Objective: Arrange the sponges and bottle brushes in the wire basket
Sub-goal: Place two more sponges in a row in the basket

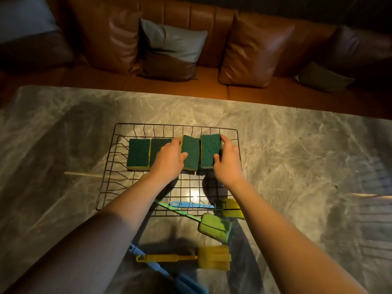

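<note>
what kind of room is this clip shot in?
Probably a home living or dining area: a brown leather sofa with cushions sits behind a marble-look table, where a wire basket holds green sponges.

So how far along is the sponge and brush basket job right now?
Roughly halfway. Two green sponges already lie in the wire basket. The left hand and right hand each hold another sponge in that row. Left: the bottle brushes. The yellow one, green one and a blue one lie outside on the table.
</note>
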Demonstrator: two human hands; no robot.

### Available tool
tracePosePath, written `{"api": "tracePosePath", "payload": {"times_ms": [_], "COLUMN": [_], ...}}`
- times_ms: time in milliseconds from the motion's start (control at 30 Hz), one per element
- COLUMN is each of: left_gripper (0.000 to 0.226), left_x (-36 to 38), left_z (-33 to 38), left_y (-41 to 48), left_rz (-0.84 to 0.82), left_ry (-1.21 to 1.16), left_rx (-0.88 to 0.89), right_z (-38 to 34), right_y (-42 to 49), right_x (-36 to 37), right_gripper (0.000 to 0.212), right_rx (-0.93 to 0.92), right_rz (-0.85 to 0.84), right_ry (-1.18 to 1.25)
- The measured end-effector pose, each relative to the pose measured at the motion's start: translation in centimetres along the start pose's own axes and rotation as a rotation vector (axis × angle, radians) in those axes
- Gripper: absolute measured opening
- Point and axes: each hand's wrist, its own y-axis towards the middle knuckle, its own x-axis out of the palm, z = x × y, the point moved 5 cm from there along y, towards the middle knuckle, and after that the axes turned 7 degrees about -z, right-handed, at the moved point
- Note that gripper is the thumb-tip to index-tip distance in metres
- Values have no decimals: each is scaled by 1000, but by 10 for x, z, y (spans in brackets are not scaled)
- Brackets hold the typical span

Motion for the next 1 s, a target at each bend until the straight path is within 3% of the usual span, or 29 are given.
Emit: {"api": "tracePosePath", "payload": {"times_ms": [300, 633, 867, 1000], "left_gripper": [53, 56, 42, 47], "left_x": [-2, 3, 0, 6], "left_z": [0, -18, -19, -19], "left_y": [-11, -9, -13, -17], "left_rz": [202, 133, 184, 175], "left_ry": [400, 204, 351, 422], "left_rx": [110, 27, 167, 282], "right_z": [11, 14, 12, 12], "right_y": [3, -5, -3, -3], "right_x": [24, 26, 30, 35], "right_gripper": [67, 67, 67, 63], "right_rx": [-11, -26, -19, -11], "right_rz": [8, 54, 29, 18], "right_ry": [0, -11, -27, -99]}}
